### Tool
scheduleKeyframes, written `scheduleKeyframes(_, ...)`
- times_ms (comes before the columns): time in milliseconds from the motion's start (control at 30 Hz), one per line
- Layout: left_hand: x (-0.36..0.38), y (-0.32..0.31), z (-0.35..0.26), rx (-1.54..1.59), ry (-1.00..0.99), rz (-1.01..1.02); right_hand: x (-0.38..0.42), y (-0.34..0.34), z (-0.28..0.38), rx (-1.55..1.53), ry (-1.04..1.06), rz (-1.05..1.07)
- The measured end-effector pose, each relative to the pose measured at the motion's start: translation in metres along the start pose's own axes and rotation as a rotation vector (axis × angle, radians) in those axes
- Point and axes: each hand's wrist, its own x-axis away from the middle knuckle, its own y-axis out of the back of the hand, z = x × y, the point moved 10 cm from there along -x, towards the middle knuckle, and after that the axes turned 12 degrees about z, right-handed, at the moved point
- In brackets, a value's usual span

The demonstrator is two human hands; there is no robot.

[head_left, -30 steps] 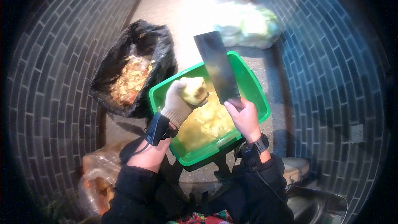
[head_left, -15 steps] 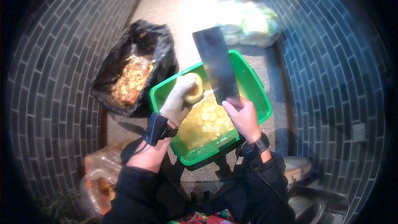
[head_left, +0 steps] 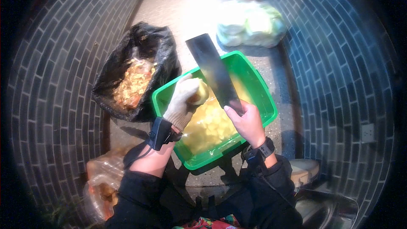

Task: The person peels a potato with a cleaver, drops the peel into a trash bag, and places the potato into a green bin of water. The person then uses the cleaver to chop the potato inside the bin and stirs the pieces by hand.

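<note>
A pale yellow, rounded piece of food [head_left: 201,92], perhaps a potato, is held in my gloved left hand [head_left: 183,98] above the left part of a green tub [head_left: 266,101]. My bare right hand [head_left: 249,123] grips the handle of a wide, dark cleaver [head_left: 213,68], its blade pointing up and to the left across the tub's far rim. The blade is close to the right side of the yellow piece; whether they touch I cannot tell. Below both hands, several pale yellow slices [head_left: 212,121] lie in yellowish liquid inside the tub.
Left of the tub stands a black bag [head_left: 165,55] holding peelings and scraps. Bagged green-white vegetables [head_left: 252,25] lie beyond it at the upper right. A clear plastic bag [head_left: 99,174] is at lower left, a round board [head_left: 305,170] and metal basin [head_left: 339,208] at lower right. Brick walls flank both sides.
The cleaver has tilted further left, its blade turned more edge-on. The yellow piece has rotated slightly in my left hand, which stays almost in place.
</note>
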Motion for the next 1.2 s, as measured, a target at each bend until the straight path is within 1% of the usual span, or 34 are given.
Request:
scheduleKeyframes(67, 0.004, -0.003, -0.005, -0.023, -0.031, -0.029, 0.000, 0.002, -0.003, 0.039, -0.019, -0.024)
scheduleKeyframes(133, 0.006, -0.025, -0.023, -0.301, -0.133, 0.104, 0.002, 0.006, 0.010, 0.077, -0.008, -0.062)
scheduleKeyframes(167, 0.002, -0.017, -0.019, -0.301, -0.133, 0.104, 0.003, 0.009, 0.016, 0.114, 0.000, -0.100)
scheduleKeyframes(267, -0.005, -0.003, -0.011, -0.214, -0.158, 0.159, 0.002, 0.011, 0.006, 0.159, -0.034, -0.118)
scheduleKeyframes(333, 0.001, -0.022, -0.004, 0.031, 0.020, 0.184, 0.001, 0.011, -0.003, 0.144, -0.032, -0.119)
scheduleKeyframes(367, 0.001, -0.029, -0.007, 0.031, 0.020, 0.185, 0.000, 0.011, -0.006, 0.129, -0.028, -0.119)
scheduleKeyframes(433, 0.005, -0.019, 0.004, 0.165, 0.140, -0.046, 0.000, 0.012, -0.008, 0.091, -0.005, -0.126)
scheduleKeyframes(467, 0.004, -0.013, 0.005, 0.166, 0.139, -0.047, 0.000, 0.013, -0.007, 0.053, 0.018, -0.133)
scheduleKeyframes(533, 0.008, 0.001, 0.023, 0.412, 0.233, -0.099, 0.000, 0.013, -0.001, 0.090, 0.008, -0.137)
scheduleKeyframes(567, 0.008, 0.007, 0.024, 0.411, 0.231, -0.100, 0.000, 0.014, 0.001, 0.127, -0.003, -0.146)
scheduleKeyframes(600, 0.006, 0.001, 0.021, 0.394, 0.220, -0.028, -0.001, 0.013, 0.000, 0.126, -0.002, -0.146)
scheduleKeyframes(633, 0.004, -0.006, 0.018, 0.376, 0.209, 0.044, -0.002, 0.012, -0.002, 0.087, 0.013, -0.137)
scheduleKeyframes(667, 0.004, -0.007, 0.018, 0.375, 0.211, 0.045, -0.002, 0.012, -0.003, 0.048, 0.028, -0.129)
scheduleKeyframes(733, 0.008, -0.008, 0.017, 0.193, 0.266, -0.033, -0.001, 0.012, 0.001, 0.073, 0.018, -0.120)
scheduleKeyframes(767, 0.008, -0.011, 0.019, 0.193, 0.267, -0.033, -0.001, 0.011, 0.002, 0.098, 0.009, -0.109)
scheduleKeyframes(833, 0.008, -0.015, 0.014, 0.065, 0.214, -0.039, -0.001, 0.010, 0.000, 0.110, -0.003, -0.093)
scheduleKeyframes(867, 0.011, -0.019, 0.014, 0.066, 0.214, -0.040, -0.001, 0.008, -0.002, 0.122, -0.014, -0.077)
scheduleKeyframes(933, 0.012, -0.034, 0.003, -0.052, 0.173, 0.037, 0.000, 0.006, 0.006, 0.146, -0.001, -0.087)
scheduleKeyframes(967, 0.004, -0.045, 0.004, -0.036, 0.167, 0.217, 0.001, 0.007, 0.011, 0.170, 0.011, -0.098)
scheduleKeyframes(1000, 0.003, -0.039, 0.007, -0.036, 0.166, 0.216, 0.001, 0.007, 0.012, 0.170, 0.011, -0.098)
scheduleKeyframes(1067, 0.002, -0.020, 0.014, -0.137, 0.207, 0.131, 0.000, 0.005, 0.013, 0.264, -0.005, -0.072)
scheduleKeyframes(1100, 0.004, -0.026, 0.010, -0.137, 0.208, 0.131, 0.001, 0.005, 0.013, 0.264, -0.005, -0.072)
scheduleKeyframes(1167, 0.009, -0.034, -0.005, -0.540, 0.259, 0.068, 0.001, 0.004, 0.021, 0.386, 0.060, -0.068)
scheduleKeyframes(1200, 0.009, -0.032, -0.002, -0.540, 0.259, 0.069, 0.002, 0.005, 0.023, 0.385, 0.060, -0.068)
